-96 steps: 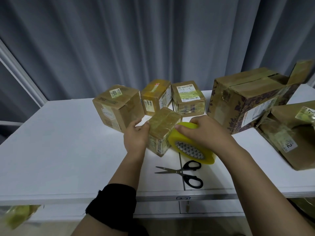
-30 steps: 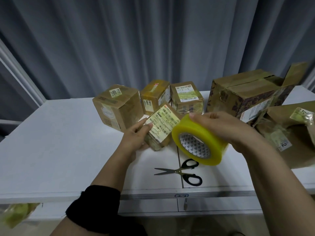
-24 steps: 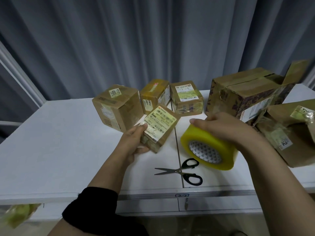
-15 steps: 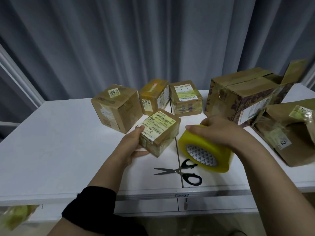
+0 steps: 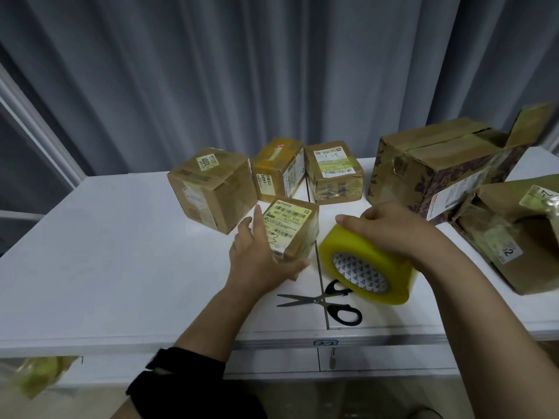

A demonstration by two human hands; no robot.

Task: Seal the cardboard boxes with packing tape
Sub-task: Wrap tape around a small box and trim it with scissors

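Head view: my left hand [image 5: 260,255] rests straight-fingered against the small labelled box [image 5: 292,226] standing on the white table [image 5: 121,237], while my right hand [image 5: 393,234] grips the yellow tape roll [image 5: 391,269] just right of it, above the scissors [image 5: 326,300].

A grey-blue curtain [image 5: 211,71] hangs in long vertical folds and fills the whole back of the room. At the left, a white frame [image 5: 39,128] runs slanted beside it. In front stands a white surface [image 5: 106,252], made of two parts that meet at a thin seam [image 5: 328,326]. On its front edge is a small label [image 5: 325,343] marked "2-2". A small key [image 5: 332,362] hangs from the white front panels [image 5: 272,361] below. The light is dim and cool.
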